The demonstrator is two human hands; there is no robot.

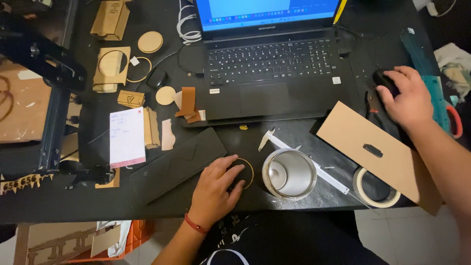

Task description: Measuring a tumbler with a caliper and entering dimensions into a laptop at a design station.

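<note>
Hands lay apart: your left hand (pixel 214 185) pressed flat on the ring (pixel 244 169) at lower centre; your right hand (pixel 408 100) cupped the mouse (pixel 384 80) at right.

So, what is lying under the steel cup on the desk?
A white caliper runs under the steel cup, showing on both sides of it. Its middle part is covered by the cup. The left hand rests beside it on a thin ring.

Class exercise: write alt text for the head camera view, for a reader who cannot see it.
A person's left hand rests on a thin wooden ring on a black desk, while the right hand covers a black mouse beside an open laptop.
</note>
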